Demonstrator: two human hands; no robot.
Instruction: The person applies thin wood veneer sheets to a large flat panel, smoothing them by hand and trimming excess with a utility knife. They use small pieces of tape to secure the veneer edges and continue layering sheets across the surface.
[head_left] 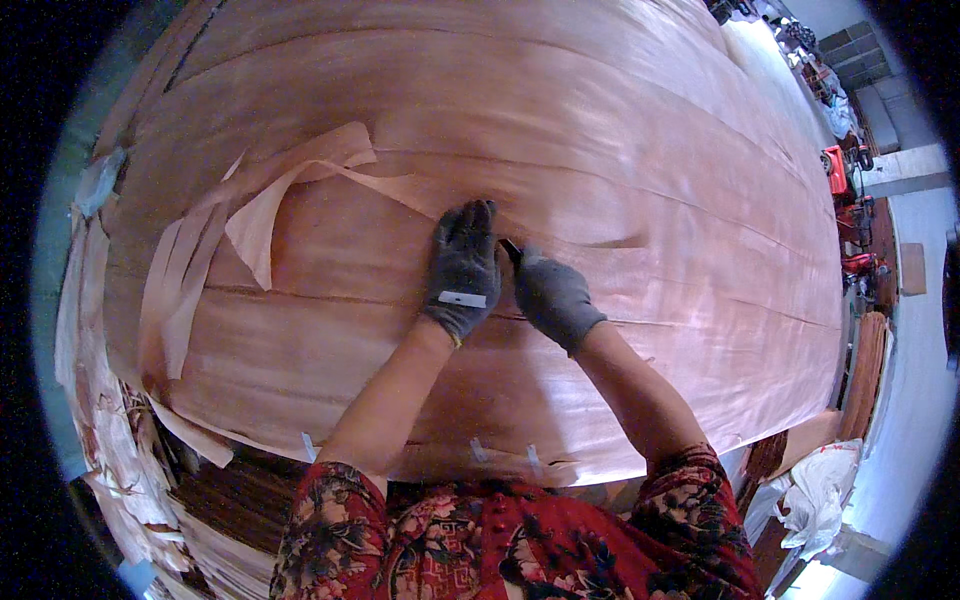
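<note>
A broad sheet of reddish-brown wood veneer (640, 110) lies in front of me, with long seams across it. My left hand (464, 265), in a grey glove with a white label on its back, rests on the sheet with its fingers stretched away from me. Just to its right, my right hand (555, 298), also gloved in grey, is closed around a small dark knife (511, 250). The knife's tip points up and left, near the left hand's fingers. Its handle is hidden in my fist. A loose, twisted veneer strip (262, 222) runs leftward from my left hand.
Ragged veneer scraps (105, 420) hang along the left edge. Short pieces of clear tape (478, 450) stick to the near edge. At the right are a white plastic bag (818, 495), stacked veneer (866, 370) and red machines (852, 220).
</note>
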